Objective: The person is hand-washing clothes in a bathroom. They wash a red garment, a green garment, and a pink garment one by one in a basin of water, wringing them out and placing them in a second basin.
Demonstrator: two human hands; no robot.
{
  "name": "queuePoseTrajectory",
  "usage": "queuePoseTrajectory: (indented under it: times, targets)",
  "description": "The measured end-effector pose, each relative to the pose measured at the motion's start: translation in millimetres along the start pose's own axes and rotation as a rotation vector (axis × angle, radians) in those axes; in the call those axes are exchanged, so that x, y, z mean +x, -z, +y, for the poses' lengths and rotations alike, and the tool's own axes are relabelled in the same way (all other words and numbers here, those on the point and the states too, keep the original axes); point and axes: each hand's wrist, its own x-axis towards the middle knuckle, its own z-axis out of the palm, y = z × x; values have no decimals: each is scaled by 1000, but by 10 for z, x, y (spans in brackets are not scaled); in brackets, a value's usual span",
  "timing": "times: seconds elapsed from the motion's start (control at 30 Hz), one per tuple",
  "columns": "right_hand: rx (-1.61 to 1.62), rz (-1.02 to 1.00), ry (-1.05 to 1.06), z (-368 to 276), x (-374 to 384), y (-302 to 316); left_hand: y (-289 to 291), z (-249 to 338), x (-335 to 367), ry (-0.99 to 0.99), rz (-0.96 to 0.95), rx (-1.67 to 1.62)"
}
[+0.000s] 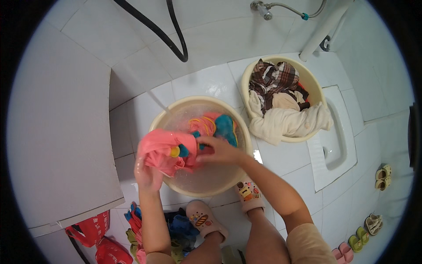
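Note:
A bunched pink garment (pixel 166 143) with teal and yellow parts is lifted over the near left rim of a cream basin (pixel 198 190). My left hand (pixel 148 172) is closed around its left side, wet, with the cloth partly covering the fingers. On the garment's other side is my right hand (pixel 220 150), its fingers apart and their tips at the cloth. Cloudy water (pixel 206 177) fills the basin. More pink cloth with yellow trim (pixel 205 124) and a teal piece (pixel 225 128) lie in it, behind my right hand.
A second cream basin (pixel 247 81) holds plaid and off-white clothes, partly hanging over its rim. Beside it is a squat toilet (pixel 347 152). Clothes (pixel 180 225) lie by my feet, near red bags (pixel 94 231). A black hose (pixel 151 28) hangs above; slippers (pixel 358 240) line the right.

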Motion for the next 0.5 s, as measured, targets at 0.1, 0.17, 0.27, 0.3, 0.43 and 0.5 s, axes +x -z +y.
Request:
queuePoseTrajectory:
  times: [0.1,0.17,0.27,0.3,0.43,0.5]
  targets:
    - [-208,7,2,156,-97,-359,116,-175,-82,220,52,269]
    - [-122,17,-136,55,-88,-421,354,-222,-67,337,23,872]
    - [-312,69,-18,-226,-44,-213,-149,-168,-207,-384,80,2091]
    - [-298,4,-11,-409,-23,-183,-330,-68,-178,-521,-54,1913]
    - [-288,-155,6,-724,-48,-60,-537,4,-133,-309,-549,1854]
    - [-378,-179,-10,-679,-129,-35,-401,-79,-166,-189,-485,1952]
